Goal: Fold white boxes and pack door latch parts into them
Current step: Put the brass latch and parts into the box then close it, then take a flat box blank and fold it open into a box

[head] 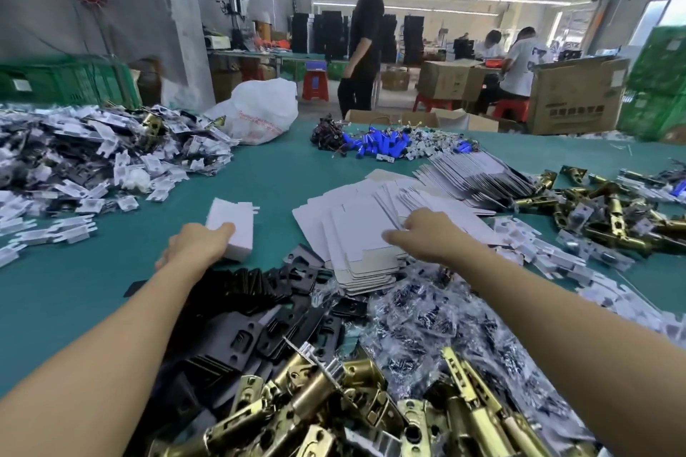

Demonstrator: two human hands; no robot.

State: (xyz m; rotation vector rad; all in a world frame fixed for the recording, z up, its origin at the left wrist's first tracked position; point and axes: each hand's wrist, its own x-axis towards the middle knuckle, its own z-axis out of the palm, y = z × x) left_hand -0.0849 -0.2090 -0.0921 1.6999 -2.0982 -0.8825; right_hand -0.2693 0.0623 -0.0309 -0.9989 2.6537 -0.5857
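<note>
Folded white box [232, 223] — one, on the green table [92, 271]. The left hand [196, 245] grips its near end, probably to steady it for packing. Right of the box: flat blanks [356, 230], fanned so one peels off easily, too many to count. The right hand [419, 230] lies flat-fingered on the top blank, pinching nothing. Nearer than the box: black plates [252, 338] and brass latches [315, 393] — heaps, uncounted.

White plastic bag [260, 111] — blue cylinders [386, 145]

A single head-worn wide-angle view looks forward and down, close over the green table [92, 293].
</note>
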